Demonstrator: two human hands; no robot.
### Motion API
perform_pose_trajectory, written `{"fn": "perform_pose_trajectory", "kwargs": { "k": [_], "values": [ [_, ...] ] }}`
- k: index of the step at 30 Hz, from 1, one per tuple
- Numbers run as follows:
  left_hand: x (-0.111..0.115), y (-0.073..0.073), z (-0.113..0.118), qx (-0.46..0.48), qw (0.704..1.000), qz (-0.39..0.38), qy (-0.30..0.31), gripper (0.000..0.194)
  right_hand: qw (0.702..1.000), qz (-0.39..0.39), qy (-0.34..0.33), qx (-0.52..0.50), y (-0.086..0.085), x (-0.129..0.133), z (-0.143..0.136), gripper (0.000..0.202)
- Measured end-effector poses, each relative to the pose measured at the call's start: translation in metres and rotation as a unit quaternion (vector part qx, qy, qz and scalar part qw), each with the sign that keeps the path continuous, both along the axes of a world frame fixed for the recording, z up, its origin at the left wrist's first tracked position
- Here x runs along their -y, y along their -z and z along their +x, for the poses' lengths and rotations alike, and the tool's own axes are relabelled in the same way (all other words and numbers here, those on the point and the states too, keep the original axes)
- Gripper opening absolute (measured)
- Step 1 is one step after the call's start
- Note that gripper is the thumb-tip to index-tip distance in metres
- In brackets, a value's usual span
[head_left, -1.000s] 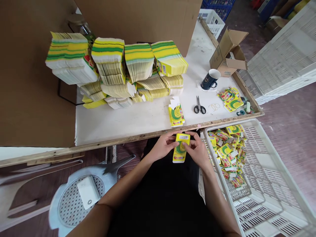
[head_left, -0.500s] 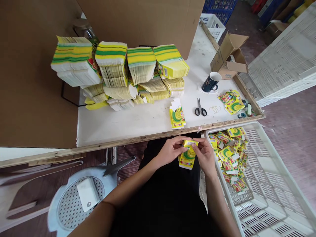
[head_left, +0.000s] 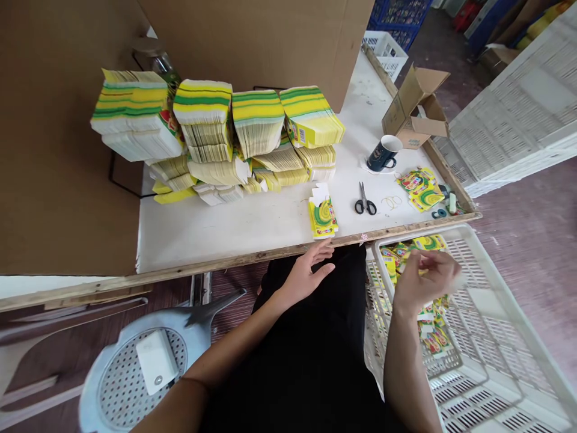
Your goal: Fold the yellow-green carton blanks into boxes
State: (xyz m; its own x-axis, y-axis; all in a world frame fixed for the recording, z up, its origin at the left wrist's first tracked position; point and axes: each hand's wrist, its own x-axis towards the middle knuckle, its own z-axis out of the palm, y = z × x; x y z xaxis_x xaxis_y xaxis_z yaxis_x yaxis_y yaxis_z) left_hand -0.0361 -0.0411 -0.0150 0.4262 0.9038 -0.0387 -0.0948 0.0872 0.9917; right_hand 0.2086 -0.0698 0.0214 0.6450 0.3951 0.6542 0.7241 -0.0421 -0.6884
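Observation:
My left hand (head_left: pixel 309 273) holds nothing; its fingers are apart just below the table's front edge. Near it on the table lies a yellow-green flat carton (head_left: pixel 322 215) with a white flap. Over the white crate (head_left: pixel 491 288), my right hand (head_left: pixel 426 279) is blurred by motion, its fingers partly curled, and whether it holds anything is unclear. Small yellow boxes (head_left: pixel 435 340) lie in the crate below it. Tall stacks of folded yellow and green cartons (head_left: pixel 202 111) stand at the back of the table.
Black scissors (head_left: pixel 365 201), a dark mug (head_left: pixel 383 153), an open cardboard box (head_left: pixel 417 114) and a pile of flat cartons (head_left: pixel 421 187) are on the table's right part. A blue-grey stool (head_left: pixel 108 373) bearing a white device (head_left: pixel 156 361) stands lower left.
My left hand has let go of the yellow box and opened. My right hand has moved right over the crate, and the box is no longer visible between my hands.

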Motion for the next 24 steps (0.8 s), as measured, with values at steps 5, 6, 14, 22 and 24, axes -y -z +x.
{"fn": "perform_pose_trajectory", "kwargs": {
  "k": [5,6,14,22,24],
  "values": [
    [0.001,0.003,-0.010,-0.017,1.000,-0.001,-0.002,0.056,0.988,-0.122,-0.066,-0.069,0.028,-0.033,-0.014,0.014],
    [0.001,0.004,-0.012,-0.021,1.000,-0.002,-0.008,0.055,0.982,-0.147,-0.096,-0.074,0.033,-0.040,-0.020,0.017],
    [0.001,0.005,-0.009,-0.008,1.000,-0.004,-0.016,0.056,0.903,-0.399,-0.144,0.073,0.054,-0.090,-0.088,0.044],
    [-0.005,0.004,-0.020,-0.022,0.996,-0.006,-0.092,0.047,0.904,-0.398,-0.127,0.091,0.057,-0.090,-0.101,0.031],
    [-0.008,0.002,-0.021,-0.019,0.991,-0.002,-0.130,0.044,0.921,-0.363,-0.127,0.067,0.055,-0.088,-0.100,0.027]
  ]
}}
